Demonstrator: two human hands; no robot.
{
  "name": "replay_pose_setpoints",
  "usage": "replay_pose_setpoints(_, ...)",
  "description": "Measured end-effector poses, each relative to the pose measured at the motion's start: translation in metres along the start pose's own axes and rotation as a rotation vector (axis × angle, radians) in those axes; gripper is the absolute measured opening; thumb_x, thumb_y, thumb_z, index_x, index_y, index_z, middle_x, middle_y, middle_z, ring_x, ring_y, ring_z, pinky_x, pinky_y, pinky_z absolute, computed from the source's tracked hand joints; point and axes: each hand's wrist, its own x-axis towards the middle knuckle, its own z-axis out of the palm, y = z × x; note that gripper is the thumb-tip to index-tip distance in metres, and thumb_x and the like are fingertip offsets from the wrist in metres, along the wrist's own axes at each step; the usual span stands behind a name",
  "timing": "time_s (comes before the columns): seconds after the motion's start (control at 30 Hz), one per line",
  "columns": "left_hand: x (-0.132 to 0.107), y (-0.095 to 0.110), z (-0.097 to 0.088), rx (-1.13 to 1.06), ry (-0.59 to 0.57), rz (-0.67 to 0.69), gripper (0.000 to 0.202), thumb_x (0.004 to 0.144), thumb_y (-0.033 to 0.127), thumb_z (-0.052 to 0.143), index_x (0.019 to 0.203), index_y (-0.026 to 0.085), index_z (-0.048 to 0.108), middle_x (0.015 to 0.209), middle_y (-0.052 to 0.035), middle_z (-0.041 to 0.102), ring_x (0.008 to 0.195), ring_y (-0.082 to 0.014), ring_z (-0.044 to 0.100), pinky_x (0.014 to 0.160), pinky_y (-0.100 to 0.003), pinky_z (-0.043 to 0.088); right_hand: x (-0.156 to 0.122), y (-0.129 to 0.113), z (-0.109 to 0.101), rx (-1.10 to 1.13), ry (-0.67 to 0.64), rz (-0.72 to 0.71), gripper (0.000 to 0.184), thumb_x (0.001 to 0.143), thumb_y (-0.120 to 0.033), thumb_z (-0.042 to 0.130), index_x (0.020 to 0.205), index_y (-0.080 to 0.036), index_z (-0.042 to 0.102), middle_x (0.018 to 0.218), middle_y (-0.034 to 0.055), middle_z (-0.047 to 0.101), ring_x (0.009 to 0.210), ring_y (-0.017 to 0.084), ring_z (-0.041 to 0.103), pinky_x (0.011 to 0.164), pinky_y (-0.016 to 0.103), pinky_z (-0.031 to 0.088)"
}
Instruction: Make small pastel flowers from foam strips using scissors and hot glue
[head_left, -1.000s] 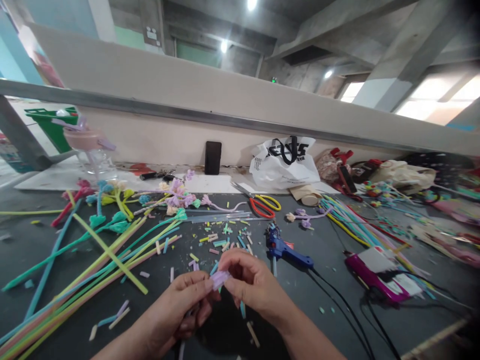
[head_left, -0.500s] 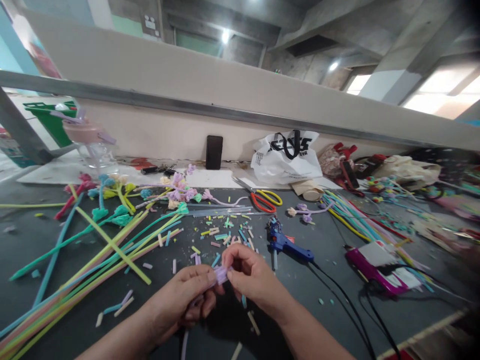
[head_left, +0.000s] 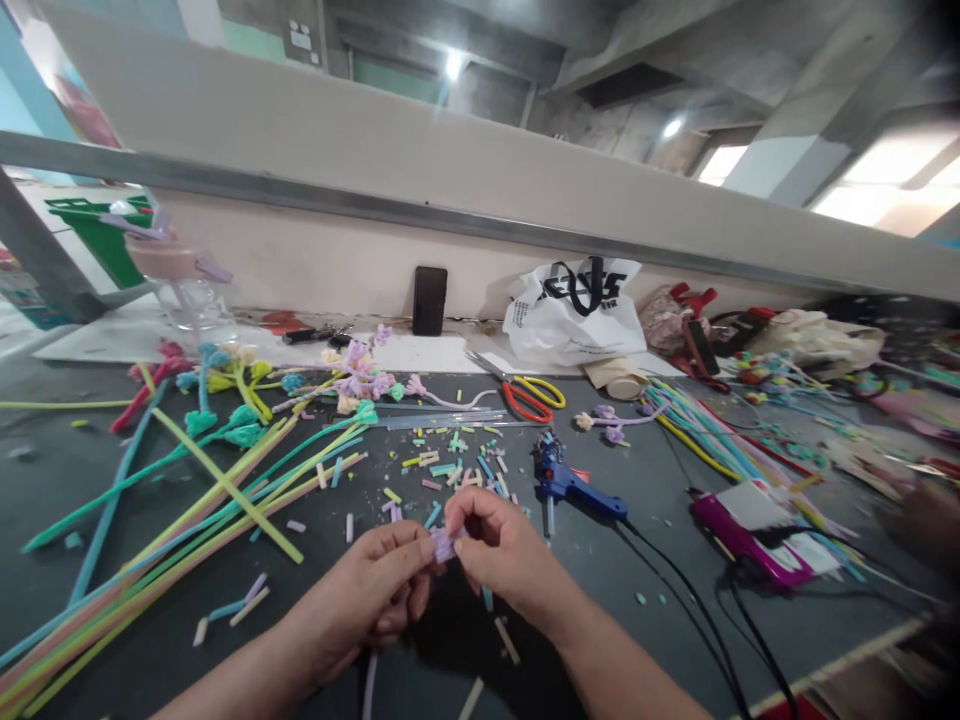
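Observation:
My left hand and my right hand meet near the front of the dark table. Both pinch a small curled purple pipe cleaner piece between their fingertips. A purple stem hangs down below my left hand. Short cut bits of pipe cleaner in several colours lie scattered just beyond my hands. A blue glue gun lies to the right of my right hand, its black cable running toward the front right.
Long coloured pipe cleaners fan across the left. Finished pipe cleaner flowers, red and yellow scissors, a black phone and a white bag sit farther back. A magenta packet and more pipe cleaners lie right.
Both hands stay together on the purple piece, shifting slightly as the fingers work it. The view has tilted a little; nothing on the table has moved.

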Motion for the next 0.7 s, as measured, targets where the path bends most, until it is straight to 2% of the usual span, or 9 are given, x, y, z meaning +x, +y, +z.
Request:
replay_pose_setpoints(0.13, 0.008, -0.009, 0.000, 0.057, 0.154, 0.239, 0.037, 0.067, 0.044, 0.062, 0.089, 0.020, 0.043, 0.065, 0.0055, 0.054, 0.030, -0.0006, 0.031, 0.030, -0.015, 0.019, 0.001, -0.001, 0.000, 0.089, 0.002, 0.038, 0.015, 0.058, -0.010, 0.047, 0.069, -0.019, 0.048, 0.059, -0.0067, 0.043, 0.042, 0.004, 0.037, 0.036, 0.015, 0.031)
replay_pose_setpoints(0.23, 0.012, -0.015, -0.003, 0.145, 0.206, 0.353, 0.034, 0.067, 0.039, 0.064, 0.088, 0.018, 0.047, 0.067, 0.0036, 0.055, 0.040, -0.0026, 0.040, 0.038, -0.016, 0.025, 0.002, 0.001, 0.001, 0.085, 0.003, 0.031, 0.014, 0.058, -0.009, 0.048, 0.068, -0.019, 0.049, 0.059, -0.0062, 0.044, 0.043, 0.005, 0.039, 0.036, 0.015, 0.031)
replay_pose_setpoints(0.53, 0.010, -0.017, -0.004, 0.232, 0.290, 0.354, 0.023, 0.069, 0.035, 0.063, 0.066, 0.016, 0.051, 0.053, 0.0038, 0.051, 0.049, -0.0077, 0.045, 0.047, -0.018, 0.031, 0.003, 0.009, 0.008, 0.107, 0.015, 0.039, 0.015, 0.057, -0.007, 0.046, 0.066, -0.018, 0.048, 0.064, -0.0058, 0.047, 0.041, 0.004, 0.041, 0.035, 0.015, 0.032)
replay_pose_setpoints(0.7, 0.008, -0.009, -0.002, 0.236, 0.298, 0.318, 0.023, 0.067, 0.032, 0.064, 0.061, 0.015, 0.050, 0.045, 0.0075, 0.043, 0.041, -0.0037, 0.035, 0.041, -0.017, 0.025, 0.001, 0.008, 0.006, 0.148, -0.012, 0.034, 0.009, 0.062, -0.012, 0.054, 0.067, -0.017, 0.049, 0.069, -0.0044, 0.049, 0.043, 0.003, 0.042, 0.037, 0.015, 0.034)
